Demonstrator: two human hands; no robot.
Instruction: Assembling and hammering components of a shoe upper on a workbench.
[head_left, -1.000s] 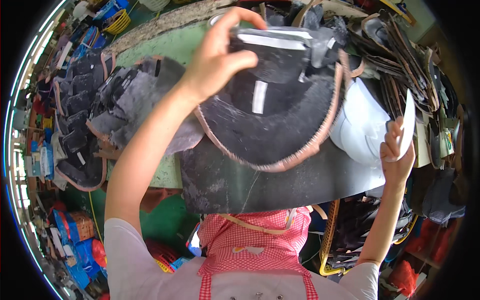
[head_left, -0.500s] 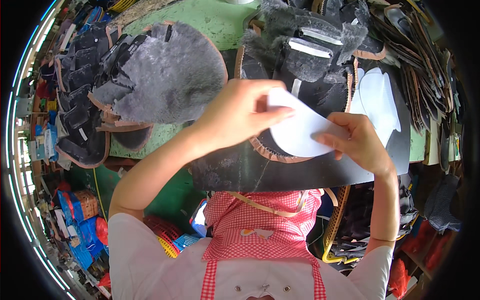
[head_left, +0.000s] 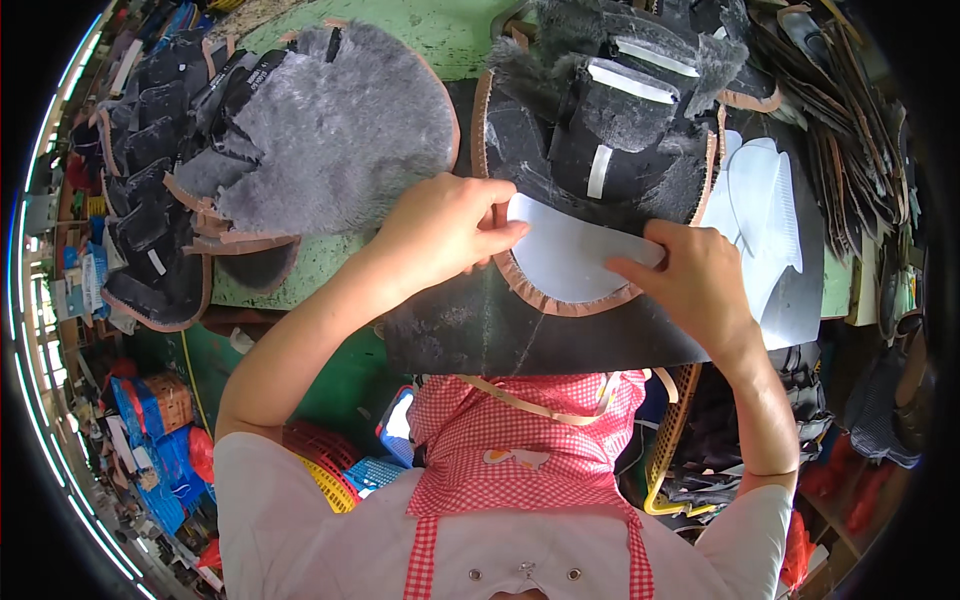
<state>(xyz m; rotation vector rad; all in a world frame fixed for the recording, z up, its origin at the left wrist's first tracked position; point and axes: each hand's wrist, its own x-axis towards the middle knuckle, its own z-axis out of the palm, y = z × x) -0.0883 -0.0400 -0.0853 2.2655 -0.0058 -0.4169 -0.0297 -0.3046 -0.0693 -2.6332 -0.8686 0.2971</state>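
My left hand [head_left: 455, 228] pinches the left corner of a curved white stiffener sheet [head_left: 565, 245] between thumb and fingers. On its right end, my right hand [head_left: 692, 278] is closed, with the thumb on top. The sheet's rounded edge follows the tan, notched rim of a dark fur-lined shoe upper [head_left: 520, 165]. This upper lies spread on a black board [head_left: 450, 340], its white strips showing higher up. Beside my right hand lie several more white stiffener sheets [head_left: 765, 200], overlapping one another.
Grey furry upper pieces [head_left: 350, 140] cover the green table [head_left: 425, 45] on the left, next to a row of dark uppers [head_left: 155, 215]. A stack of flat dark pieces [head_left: 830, 120] rises at the far right. Below the table's edge stands a yellow basket [head_left: 660, 470] holding dark pieces.
The white stiffener sheet has come down from above the upper, turned and flattened along its rounded rim. My left hand moved left and slightly down; my right hand still grips the sheet's right end.
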